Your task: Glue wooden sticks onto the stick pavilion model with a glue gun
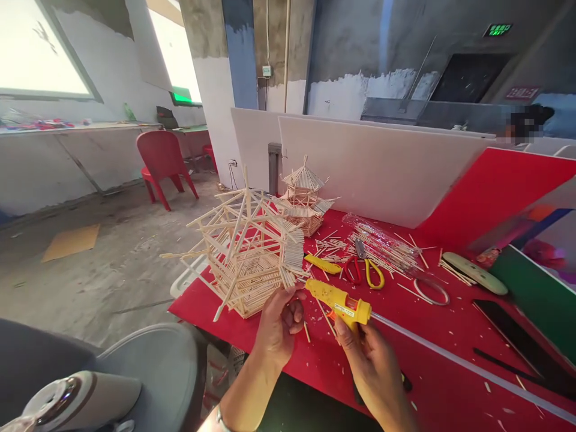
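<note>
My right hand (373,363) grips a yellow hot glue gun (333,295) by its handle, with a long translucent glue stick (432,342) trailing from its back end. The gun's nozzle points left, close to the fingertips of my left hand (279,318). That hand is closed in a pinch at the lower right edge of a wooden stick model (245,270); what its fingertips hold is too small to make out. The model has an open roof frame, with sticks laid side by side on one right-hand panel. Behind it stands a smaller pagoda of sticks (303,198).
On the red table (432,372) lie a yellow utility knife (323,264), pliers with red and yellow handles (374,274), a tape roll (431,292), bagged sticks (382,243), and a dark phone-like slab (522,336). A grey stool (166,360) bears a white cup (90,396). Someone sits beyond the white board (373,168).
</note>
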`<state>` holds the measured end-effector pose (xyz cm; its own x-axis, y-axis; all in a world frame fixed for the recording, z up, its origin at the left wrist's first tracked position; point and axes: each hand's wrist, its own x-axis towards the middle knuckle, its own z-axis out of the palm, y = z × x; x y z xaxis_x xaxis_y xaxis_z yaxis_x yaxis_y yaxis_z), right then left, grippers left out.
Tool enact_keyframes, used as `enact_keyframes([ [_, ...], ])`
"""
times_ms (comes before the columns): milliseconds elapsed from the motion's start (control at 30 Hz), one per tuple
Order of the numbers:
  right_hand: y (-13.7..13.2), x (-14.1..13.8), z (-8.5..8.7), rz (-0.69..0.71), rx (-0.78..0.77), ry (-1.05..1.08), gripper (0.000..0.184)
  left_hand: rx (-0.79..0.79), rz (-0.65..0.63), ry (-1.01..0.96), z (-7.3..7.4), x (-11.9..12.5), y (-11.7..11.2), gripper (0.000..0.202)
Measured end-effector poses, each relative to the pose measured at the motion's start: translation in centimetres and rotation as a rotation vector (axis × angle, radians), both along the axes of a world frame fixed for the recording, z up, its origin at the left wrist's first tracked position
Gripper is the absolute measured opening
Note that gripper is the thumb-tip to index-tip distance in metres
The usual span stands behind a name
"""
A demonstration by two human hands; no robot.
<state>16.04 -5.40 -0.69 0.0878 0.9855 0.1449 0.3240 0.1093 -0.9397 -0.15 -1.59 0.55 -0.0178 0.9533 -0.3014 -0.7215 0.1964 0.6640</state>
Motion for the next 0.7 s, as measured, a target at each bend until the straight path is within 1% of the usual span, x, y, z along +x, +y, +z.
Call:
enact_keyframes([
  [100, 0.2, -0.4, 0.1, -0.037, 0.05, -0.083, 0.041, -0.031, 0.016, -0.045, 0.8, -0.5, 0.2, 0.025],
  [367, 0.1, -0.7, 0.3, -0.045, 0.16, -0.216, 0.04, -0.062, 0.076, -0.125, 1.0, -0.1, 0.9, 0.027],
  [533, -0.2, -0.6, 0.2, -0.061, 0.27, -0.285, 0.037, -0.081, 0.084, -0.097, 1.3, -0.1, 0.9, 0.024],
  [633, -0.3, -0.6, 0.7, -0.11, 0.382, -0.364, 0.033, -0.102, 0.103, -0.061, 1.4, -0.2, 0.7, 0.02],
  [700, -0.4, -0.7, 1.2, -0.099, 0.443, -0.392, 0.03, -0.099, 0.123, -0.023, 1.3, -0.2, 0.7, 0.019],
])
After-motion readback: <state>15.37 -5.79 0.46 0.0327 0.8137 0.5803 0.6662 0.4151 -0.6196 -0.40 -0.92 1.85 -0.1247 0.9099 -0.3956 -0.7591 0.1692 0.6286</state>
